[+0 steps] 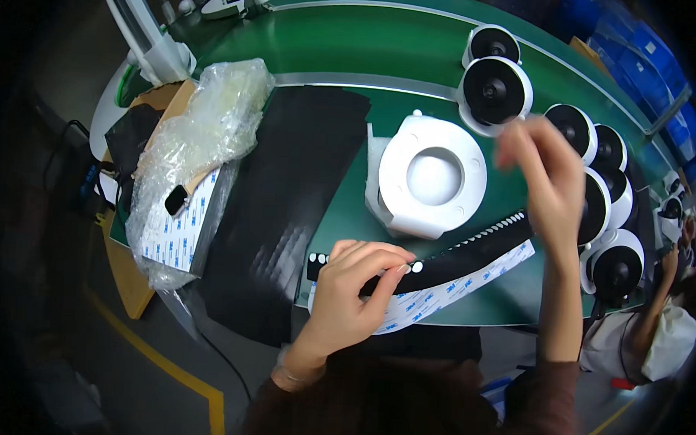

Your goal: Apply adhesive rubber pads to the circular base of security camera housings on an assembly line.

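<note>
My left hand (353, 287) is closed, its thumb and fingertips pinching the upper edge of a black strip (469, 256). A row of small white round pads runs along that edge. Beneath the strip shows a white backing sheet (441, 299) with blue print. Raised over the right part of the table is my right hand (549, 175), fingers bent; motion smears the fingertips, so whether they hold anything cannot be seen. Beyond the strip, between the hands, lies a white round housing (472, 176) with a wide central opening, on a pale foam piece (375, 153).
Several white round devices with black faces (494, 92) stand on the right. A black sheet (288, 169) covers the left part of the green table (354, 45). Beside it are bubble wrap (206, 113), printed backing sheets (175, 234) and a smartwatch (177, 200). Another person's arm (662, 282) shows far right.
</note>
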A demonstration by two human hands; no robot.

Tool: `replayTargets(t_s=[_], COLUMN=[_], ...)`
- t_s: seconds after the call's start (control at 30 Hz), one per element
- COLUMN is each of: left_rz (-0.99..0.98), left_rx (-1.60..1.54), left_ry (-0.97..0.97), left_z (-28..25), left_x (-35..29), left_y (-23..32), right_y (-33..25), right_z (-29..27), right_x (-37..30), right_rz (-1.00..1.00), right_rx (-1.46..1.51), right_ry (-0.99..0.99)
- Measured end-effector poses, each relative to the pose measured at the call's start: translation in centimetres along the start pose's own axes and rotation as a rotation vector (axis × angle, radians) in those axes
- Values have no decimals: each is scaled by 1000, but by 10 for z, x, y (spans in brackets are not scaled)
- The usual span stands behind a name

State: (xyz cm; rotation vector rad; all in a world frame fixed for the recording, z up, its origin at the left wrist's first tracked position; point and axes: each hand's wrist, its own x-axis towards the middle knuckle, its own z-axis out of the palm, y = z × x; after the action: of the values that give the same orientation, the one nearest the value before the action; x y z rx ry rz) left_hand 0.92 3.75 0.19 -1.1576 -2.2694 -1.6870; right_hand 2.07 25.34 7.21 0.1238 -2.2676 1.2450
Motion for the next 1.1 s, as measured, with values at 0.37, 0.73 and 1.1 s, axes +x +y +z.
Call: replayTargets(t_s=[0.37, 0.73, 1.1], left_rz=[-58, -16, -35], left_rx=[4, -27, 30], left_ry=[-90, 4, 32], left_z=[-4, -5, -6], left_x=[-6, -4, -3], left_y=[29, 32, 34], right_y=[-27, -38, -42], right_z=[25, 22, 23], right_x=[-79, -68, -65], right_rz=[43, -310, -309], right_rx=[-22, -235, -244], right_ry=[-254, -219, -223])
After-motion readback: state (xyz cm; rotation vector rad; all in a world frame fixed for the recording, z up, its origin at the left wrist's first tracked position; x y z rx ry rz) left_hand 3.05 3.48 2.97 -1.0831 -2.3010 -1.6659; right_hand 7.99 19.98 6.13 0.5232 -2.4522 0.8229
